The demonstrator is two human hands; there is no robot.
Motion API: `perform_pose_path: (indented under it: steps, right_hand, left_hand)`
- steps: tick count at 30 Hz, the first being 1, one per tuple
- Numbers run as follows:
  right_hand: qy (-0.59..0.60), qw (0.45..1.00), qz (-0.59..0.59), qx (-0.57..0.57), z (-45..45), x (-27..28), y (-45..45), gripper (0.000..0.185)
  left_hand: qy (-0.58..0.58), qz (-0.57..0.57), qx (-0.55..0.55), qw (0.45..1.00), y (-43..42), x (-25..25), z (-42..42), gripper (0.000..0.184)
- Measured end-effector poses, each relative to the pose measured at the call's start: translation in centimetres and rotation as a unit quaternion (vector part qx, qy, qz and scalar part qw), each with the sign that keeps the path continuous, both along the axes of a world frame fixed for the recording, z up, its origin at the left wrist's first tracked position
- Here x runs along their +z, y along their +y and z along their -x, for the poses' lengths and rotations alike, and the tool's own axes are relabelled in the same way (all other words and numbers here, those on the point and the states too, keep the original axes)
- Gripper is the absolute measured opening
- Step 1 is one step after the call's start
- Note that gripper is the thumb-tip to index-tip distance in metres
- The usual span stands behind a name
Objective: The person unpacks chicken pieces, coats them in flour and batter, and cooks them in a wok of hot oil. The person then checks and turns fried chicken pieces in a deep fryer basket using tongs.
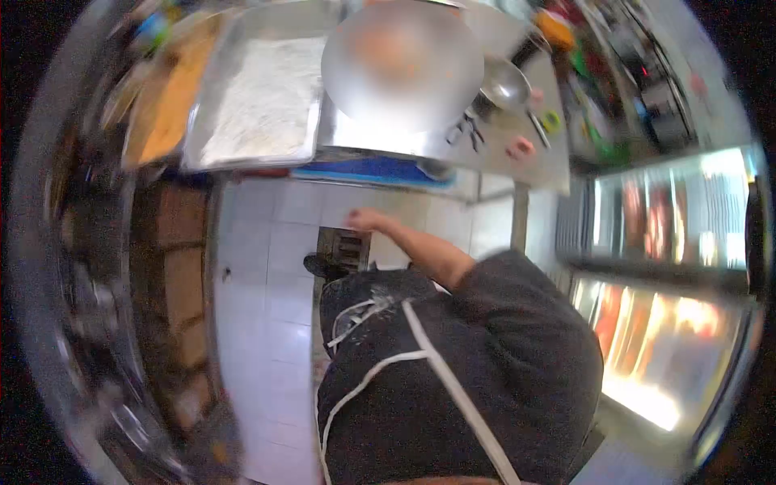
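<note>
My right hand hangs in front of the dark apron, below the table's front edge. Its fingers are smeared by motion, and nothing can be made out in them. My left hand is out of view. Beyond the hand, on the table, a metal tray holds white powder. To the tray's right is a large round shape, too blurred to identify. A metal bowl, a dark tool and a pink item lie further right.
Glass-fronted lit cabinets stand at the right. Brown boxes fill a shelf at the left, with an orange surface above. Something blue sits beneath the table. White floor tiles show beside my body.
</note>
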State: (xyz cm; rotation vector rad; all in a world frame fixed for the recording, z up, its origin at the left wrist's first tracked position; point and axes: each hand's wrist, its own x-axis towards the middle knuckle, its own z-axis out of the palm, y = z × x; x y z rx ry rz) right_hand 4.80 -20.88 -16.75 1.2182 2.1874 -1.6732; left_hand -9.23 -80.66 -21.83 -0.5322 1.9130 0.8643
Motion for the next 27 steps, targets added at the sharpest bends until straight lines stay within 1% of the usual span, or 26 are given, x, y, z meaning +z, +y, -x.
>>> perform_pose_path:
  steps: [1, 2, 3, 4, 5, 7, 8, 9, 10, 12, 13, 14, 15, 16, 17, 18, 19, 20, 21, 22, 23, 24, 25, 26, 27]
  right_hand:
    - [-0.006, 1.000, 0.011, 0.015, 5.4, 4.8, -0.1, 0.051]
    - [0.058, 0.998, 0.009, -0.003, 10.2, 2.6, -0.7, 0.050]
    - [0.115, 0.992, -0.047, 0.038, 15.8, -0.3, -1.5, 0.054]
    - [0.150, 0.988, -0.031, 0.012, 19.3, 3.9, -2.8, 0.061]
    - [0.196, 0.977, 0.068, 0.056, 22.7, 6.1, -3.4, 0.072]
    - [0.151, 0.986, 0.052, 0.040, 28.8, 9.9, -5.8, 0.080]
    - [0.146, 0.985, 0.035, 0.080, 31.0, 11.2, -7.1, 0.082]
    - [0.139, 0.983, 0.023, 0.117, 33.1, 12.1, -7.6, 0.084]
    - [0.140, 0.984, 0.023, 0.110, 34.2, 13.0, -8.1, 0.084]
    - [0.138, 0.980, 0.008, 0.146, 35.7, 14.3, -8.1, 0.084]
    - [0.137, 0.980, 0.004, 0.141, 36.2, 13.4, -7.4, 0.084]
    - [0.122, 0.977, 0.037, 0.171, 36.7, 11.4, -6.7, 0.086]
    - [0.107, 0.972, 0.070, 0.197, 37.1, 9.4, -5.9, 0.087]
    - [0.082, 0.973, 0.082, 0.202, 36.8, 7.7, -4.5, 0.087]
    - [0.057, 0.972, 0.095, 0.205, 35.7, 5.9, -3.1, 0.086]
    - [0.030, 0.987, 0.068, 0.144, 34.1, 3.4, -2.5, 0.082]
    - [0.056, 0.994, -0.031, 0.093, 31.6, -1.0, -1.7, 0.072]
    - [0.073, 0.987, -0.138, 0.036, 29.2, -5.4, -1.0, 0.062]
    - [0.078, 0.968, -0.239, -0.023, 26.8, -9.7, -0.2, 0.052]
    - [-0.149, 0.987, -0.021, -0.065, 24.1, 1.3, 2.6, 0.043]
    - [-0.107, 0.964, -0.142, -0.198, 19.8, -4.3, 1.6, 0.039]
    - [-0.057, 0.910, -0.267, -0.313, 15.6, -10.2, 0.7, 0.035]
    - [-0.163, 0.869, -0.182, -0.430, 13.1, -8.2, -0.4, 0.038]
    - [-0.254, 0.799, -0.087, -0.538, 10.5, -5.9, -1.5, 0.041]
    - [-0.311, 0.792, -0.089, -0.518, 8.3, -5.9, -3.1, 0.036]
  left_hand:
    - [-0.017, -0.014, 0.014, 1.000, 0.5, 0.6, 3.2, 0.043]
    - [-0.028, -0.024, 0.026, 0.999, 0.9, 1.4, 5.8, 0.044]
    - [-0.029, -0.034, 0.033, 0.998, 1.8, 1.8, 8.7, 0.045]
    - [-0.023, -0.047, 0.043, 0.998, 2.4, 2.2, 11.8, 0.045]
    - [-0.013, -0.060, 0.054, 0.997, 3.4, 2.7, 15.1, 0.046]
    - [0.011, -0.094, 0.077, 0.992, 5.7, 3.1, 21.7, 0.048]
    - [0.030, -0.115, 0.084, 0.989, 7.0, 2.5, 25.2, 0.048]
    - [0.044, -0.131, 0.098, 0.986, 8.6, 3.3, 28.0, 0.049]
    - [0.064, -0.153, 0.108, 0.980, 10.4, 3.4, 31.7, 0.050]
    - [0.108, -0.219, 0.127, 0.961, 16.0, 3.0, 40.0, 0.052]
    - [0.120, -0.265, 0.131, 0.948, 19.7, 2.9, 44.6, 0.053]
    - [-0.023, -0.365, 0.146, 0.919, 22.8, 0.5, 53.3, 0.054]
    - [0.142, -0.294, 0.037, 0.944, 30.5, 4.9, 56.5, 0.055]
    - [0.141, -0.299, 0.113, 0.937, 39.3, 12.5, 54.6, 0.052]
    - [0.169, -0.348, 0.119, 0.915, 45.0, 15.4, 55.7, 0.051]
    - [0.178, -0.364, 0.127, 0.906, 48.8, 16.1, 57.8, 0.051]
    - [0.186, -0.380, 0.134, 0.896, 52.7, 16.9, 59.8, 0.051]
    - [0.198, -0.394, 0.140, 0.887, 56.0, 17.0, 61.7, 0.051]
    - [0.203, -0.404, 0.136, 0.882, 58.2, 16.8, 63.0, 0.051]
    - [0.208, -0.412, 0.130, 0.877, 60.2, 16.3, 64.5, 0.051]
    - [0.210, -0.420, 0.123, 0.874, 61.8, 15.9, 65.5, 0.051]
    - [0.211, -0.425, 0.118, 0.872, 63.0, 15.1, 66.6, 0.051]
    - [0.210, -0.429, 0.115, 0.871, 63.8, 14.6, 67.2, 0.051]
    - [0.210, -0.432, 0.113, 0.870, 64.4, 13.9, 67.8, 0.051]
    - [0.208, -0.433, 0.108, 0.871, 64.7, 12.9, 68.6, 0.052]
